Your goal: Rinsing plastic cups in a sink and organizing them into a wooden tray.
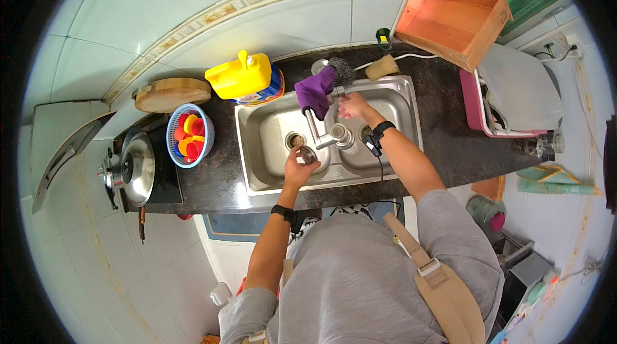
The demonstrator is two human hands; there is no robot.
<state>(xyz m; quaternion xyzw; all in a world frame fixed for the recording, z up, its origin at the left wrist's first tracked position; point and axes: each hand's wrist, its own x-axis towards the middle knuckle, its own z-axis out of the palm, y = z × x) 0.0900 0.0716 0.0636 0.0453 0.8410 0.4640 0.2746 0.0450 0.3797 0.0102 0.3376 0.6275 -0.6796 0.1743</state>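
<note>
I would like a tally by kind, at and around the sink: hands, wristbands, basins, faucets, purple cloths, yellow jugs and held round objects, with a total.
Hands: 2 (left hand, right hand)
Wristbands: 2
Sink basins: 2
Faucet: 1
Purple cloth: 1
Yellow jug: 1
Round object in the left hand: 1
Total: 10

Kitchen, tiled walls (289, 23). Double-basin steel sink (265, 151) set in dark worktop (443, 151); round wooden board (172, 95). Lidded pan (139, 174), seemingly on a hob (167, 174).
</note>
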